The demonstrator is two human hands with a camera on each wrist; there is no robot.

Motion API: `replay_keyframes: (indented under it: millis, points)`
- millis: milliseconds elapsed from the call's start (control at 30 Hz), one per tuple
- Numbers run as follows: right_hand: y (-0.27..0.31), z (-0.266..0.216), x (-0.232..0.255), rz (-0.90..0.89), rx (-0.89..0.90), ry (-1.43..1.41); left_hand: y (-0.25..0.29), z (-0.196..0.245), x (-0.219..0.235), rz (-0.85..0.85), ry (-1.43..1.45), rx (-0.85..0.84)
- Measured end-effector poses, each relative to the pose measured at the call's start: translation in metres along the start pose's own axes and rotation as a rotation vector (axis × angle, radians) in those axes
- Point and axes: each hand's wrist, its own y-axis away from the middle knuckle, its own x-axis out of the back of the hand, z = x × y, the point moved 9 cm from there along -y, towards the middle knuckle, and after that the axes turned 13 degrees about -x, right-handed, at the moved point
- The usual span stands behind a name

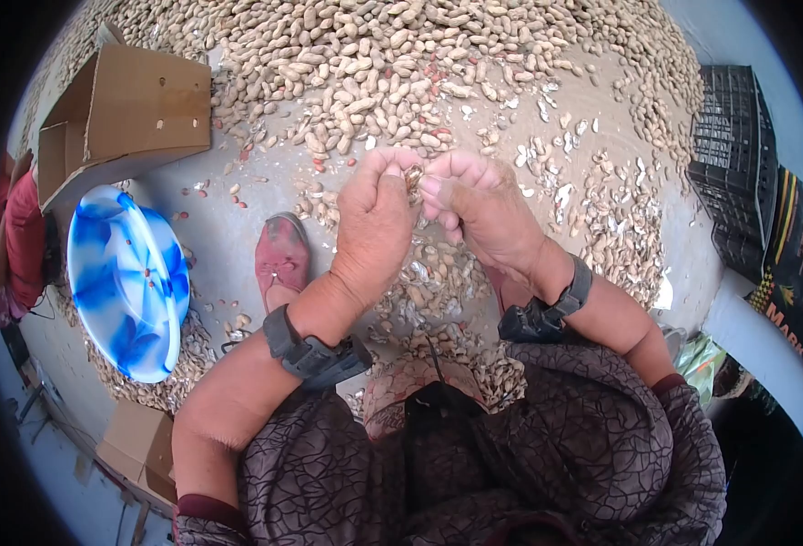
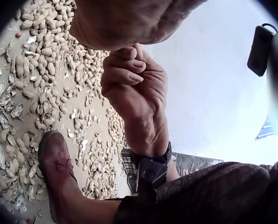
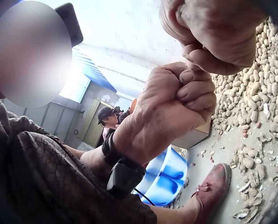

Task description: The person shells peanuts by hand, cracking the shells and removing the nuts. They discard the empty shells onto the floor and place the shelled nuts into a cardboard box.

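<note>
In the head view a peanut (image 1: 413,176), its shell looking cracked, sits between the two hands' fingertips. My left hand (image 1: 376,217) pinches it from one side with curled fingers. From the other side my right hand (image 1: 494,211) pinches it with thumb and forefinger. Both wrist views show the fingertips meeting, with the peanut hidden behind the curled fingers. Ahead of the hands spreads a large heap of unshelled peanuts (image 1: 356,55). Below them, between the shoes, lie broken peanut shells (image 1: 438,282).
A blue and white basin (image 1: 85,273) with a few red kernels stands at the left, near an open cardboard box (image 1: 146,105). On the right are a black plastic crate (image 1: 733,150) and a printed black bag (image 1: 794,273). Another person (image 3: 107,123) appears in the right wrist view's background.
</note>
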Motion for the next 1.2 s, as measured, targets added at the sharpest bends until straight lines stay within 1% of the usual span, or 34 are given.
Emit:
replay_keyframes:
  millis: [33,100,133,200,233,267,300,333,367,433,467,533,600,633,700,733,767,800,833,867,933,967,1000,1033,1100,1133,1200]
  points:
    - [0.001,-0.001,-0.001,0.012,-0.002,0.03,0.0,0.003,0.0,0.001,0.0,-0.001]
    - [0.002,-0.003,-0.002,0.027,0.014,0.057,0.002,-0.004,0.0,0.051,0.163,0.139]
    - [0.002,-0.005,-0.002,0.045,0.03,0.081,0.002,-0.005,0.001,0.052,0.161,0.137]
    - [0.002,-0.005,-0.001,0.052,0.052,0.115,0.004,-0.016,0.003,0.031,0.095,0.205]
    - [0.002,-0.005,0.0,0.06,0.074,0.149,0.003,-0.017,0.005,0.031,0.095,0.205]
    - [-0.002,0.001,0.003,0.061,0.074,0.15,0.003,-0.02,0.005,-0.008,0.116,0.222]
    - [-0.001,-0.004,0.002,0.088,0.214,0.268,0.002,-0.023,0.003,-0.046,0.136,0.24]
    - [0.002,-0.011,-0.001,0.115,0.354,0.386,0.001,-0.027,0.004,-0.044,0.136,0.241]
    - [0.004,-0.009,0.001,0.112,0.353,0.386,0.0,-0.031,0.004,-0.054,0.142,0.242]
    - [0.026,-0.032,-0.019,0.214,0.619,0.857,0.0,-0.029,0.004,-0.064,0.147,0.244]
    - [0.025,-0.032,-0.019,0.213,0.619,0.857,0.001,-0.03,0.005,-0.084,0.132,0.273]
    - [0.036,-0.037,-0.035,0.245,0.86,1.131,0.003,-0.032,0.007,-0.104,0.118,0.302]
    - [0.036,-0.038,-0.035,0.258,0.836,1.129,0.004,-0.039,0.005,-0.15,0.187,0.336]
    - [0.036,-0.038,-0.033,0.272,0.813,1.128,0.004,-0.04,0.005,-0.15,0.187,0.337]
    - [0.034,-0.037,-0.028,0.266,0.797,1.106,0.007,-0.042,0.002,-0.129,0.326,0.381]
    - [0.033,-0.036,-0.025,0.26,0.782,1.083,0.006,-0.042,0.002,-0.129,0.326,0.382]
    - [0.033,-0.034,-0.024,0.259,0.781,1.083,0.006,-0.041,-0.001,-0.18,0.353,0.366]
    - [0.028,-0.03,-0.016,0.242,0.676,0.943,0.006,-0.038,-0.005,-0.231,0.379,0.351]
    - [0.023,-0.025,-0.007,0.224,0.571,0.804,0.006,-0.037,-0.004,-0.23,0.379,0.352]
    - [0.023,-0.024,-0.005,0.224,0.57,0.804,0.007,-0.035,-0.005,-0.256,0.369,0.357]
    - [0.013,-0.012,0.009,0.174,0.377,0.53,0.007,-0.031,-0.006,-0.281,0.36,0.362]
    - [0.013,-0.014,0.009,0.173,0.376,0.53,0.006,-0.029,-0.007,-0.317,0.344,0.351]
    - [0.01,-0.01,0.012,0.154,0.281,0.415,0.007,-0.028,-0.009,-0.354,0.328,0.339]
    - [0.008,-0.006,0.015,0.135,0.187,0.301,0.007,-0.029,-0.009,-0.353,0.328,0.34]
    - [0.008,-0.007,0.018,0.167,0.155,0.287,0.006,-0.032,-0.003,-0.288,0.224,0.34]
    - [0.007,-0.006,0.021,0.197,0.125,0.274,0.007,-0.03,-0.005,-0.288,0.224,0.341]
    - [0.006,-0.006,0.023,0.189,0.124,0.295,0.008,-0.029,-0.002,-0.237,0.096,0.343]
